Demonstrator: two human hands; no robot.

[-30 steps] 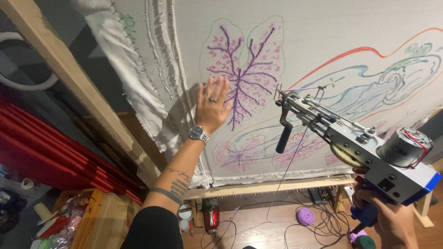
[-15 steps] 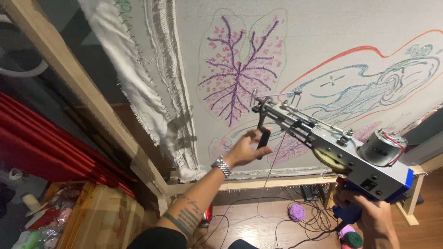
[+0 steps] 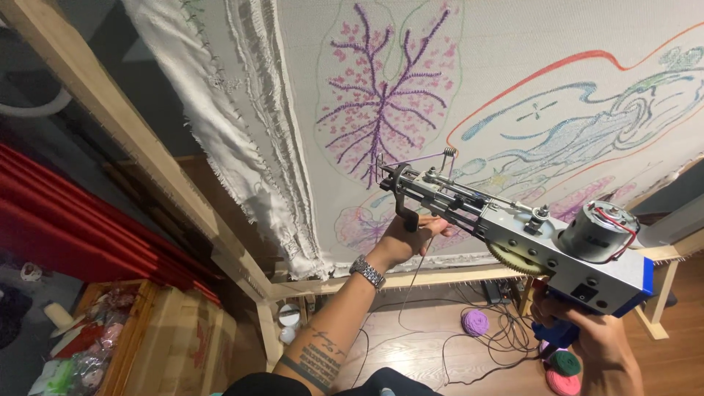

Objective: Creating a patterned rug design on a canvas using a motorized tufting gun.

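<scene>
A white tufting cloth (image 3: 513, 44) stretched on a wooden frame (image 3: 147, 147) bears a purple leaf design (image 3: 381, 110). The tufting gun (image 3: 513, 235) points at it, needle near the leaf: lining up a stitch. Left hand (image 3: 407, 235) grips the front handle; right hand (image 3: 594, 341) clasps the rear grip. Next comes pressing in squarely.

The right hand (image 3: 598, 345) is cut off by the bottom edge. The tufting gun (image 3: 513, 235) hides the left hand's (image 3: 407, 235) fingertips. The stretched cloth (image 3: 513, 88) runs past the top edge.
</scene>
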